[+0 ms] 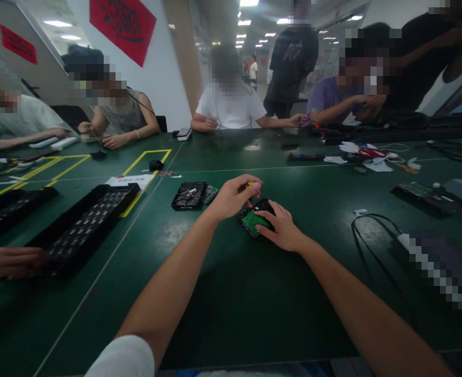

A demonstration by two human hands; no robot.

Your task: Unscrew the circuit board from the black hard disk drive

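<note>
My left hand (pixel 233 199) is closed in a pinch above a small black device housing (pixel 267 207). Between its fingertips shows a bit of a small yellow tool (pixel 250 184), mostly covered, so its exact kind does not show. A green circuit board (pixel 250 222) sits in the housing, which lies on the table. My right hand (pixel 282 225) grips this housing from the right, thumb and fingers over its edge and board. Left of my hands lie another black housing (pixel 189 196) with small parts on top and a loose circuit board (pixel 210 195).
Long black trays (pixel 93 220) lie on the green table (pixel 231 314) at left, where another person's hand (pixel 11 263) touches one. At right are a black cable (pixel 354 222), a device with an exposed board (pixel 423 196) and scattered papers (pixel 378 165). Several people sit opposite.
</note>
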